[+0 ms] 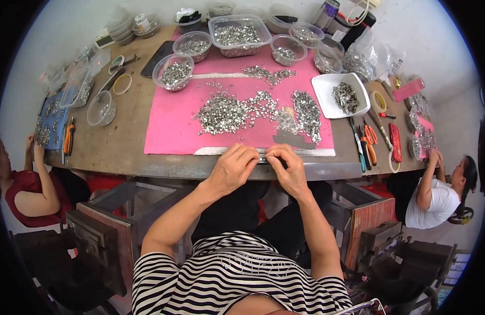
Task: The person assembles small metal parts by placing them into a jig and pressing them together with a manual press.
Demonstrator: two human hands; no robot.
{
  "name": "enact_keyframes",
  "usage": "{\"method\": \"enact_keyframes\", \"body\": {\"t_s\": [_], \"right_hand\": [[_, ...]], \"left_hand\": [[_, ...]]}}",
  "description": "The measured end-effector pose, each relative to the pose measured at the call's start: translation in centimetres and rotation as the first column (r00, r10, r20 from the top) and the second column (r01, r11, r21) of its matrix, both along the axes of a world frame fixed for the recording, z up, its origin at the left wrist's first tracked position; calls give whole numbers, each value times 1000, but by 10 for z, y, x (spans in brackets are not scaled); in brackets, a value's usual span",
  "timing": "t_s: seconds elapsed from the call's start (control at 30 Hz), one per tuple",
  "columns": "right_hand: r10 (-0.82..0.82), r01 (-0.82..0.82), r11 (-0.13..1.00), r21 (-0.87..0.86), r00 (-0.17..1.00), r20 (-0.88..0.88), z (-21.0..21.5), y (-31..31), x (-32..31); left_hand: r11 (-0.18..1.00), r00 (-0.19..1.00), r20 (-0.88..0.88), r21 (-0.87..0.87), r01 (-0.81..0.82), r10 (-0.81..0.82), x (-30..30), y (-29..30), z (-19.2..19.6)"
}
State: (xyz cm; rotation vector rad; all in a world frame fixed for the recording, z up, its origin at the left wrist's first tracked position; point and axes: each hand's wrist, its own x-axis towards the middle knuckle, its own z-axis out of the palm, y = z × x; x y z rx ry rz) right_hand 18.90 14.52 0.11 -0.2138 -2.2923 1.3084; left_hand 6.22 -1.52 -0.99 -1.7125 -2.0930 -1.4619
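At the table's near edge my left hand [234, 165] is closed, fingertips pinched on something too small to make out. Right beside it my right hand [287, 169] is closed around a small black thing [280, 162], mostly hidden by the fingers. Tiny silvery bits show between the two sets of fingertips. Beyond the hands a pink mat [169, 123] bears a large heap of small silver metal pieces [221, 113]. Another pile of metal pieces [306, 113] lies to the right, near a bundle of thin silvery pieces [287, 122] and a grey flat strip [295, 140].
Clear tubs [238, 37] of metal pieces line the back. A white tray [321, 86] holds darker pieces at right, near pliers [367, 144] and a red-handled knife [395, 142]. More pliers [69, 137] lie left. Co-workers sit at both sides [40, 194].
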Motion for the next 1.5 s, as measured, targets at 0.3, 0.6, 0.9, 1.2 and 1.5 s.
{"method": "enact_keyframes", "body": {"t_s": [0.3, 0.6, 0.9, 1.2, 1.5], "right_hand": [[-55, 61, 984, 170, 998, -38, -7, -6, -4], [-43, 61, 940, 336, 997, -58, -4, -3, -5], [-307, 325, 941, 93, 937, -168, -10, 6, 14], [-382, 368, 922, -119, 915, -129, -29, 9, 22], [12, -32, 990, 139, 990, 144, 6, 40, 38]], "left_hand": [[999, 998, 44, -29, -42, 43, 5, 2, 4], [995, 995, -33, -34, -91, 90, 10, 3, 6], [989, 987, -58, 20, -146, 147, 15, 4, -6], [991, 972, -203, -38, -128, 118, 9, -4, -12], [919, 922, -221, -168, -356, 317, -15, -48, -5]]}}
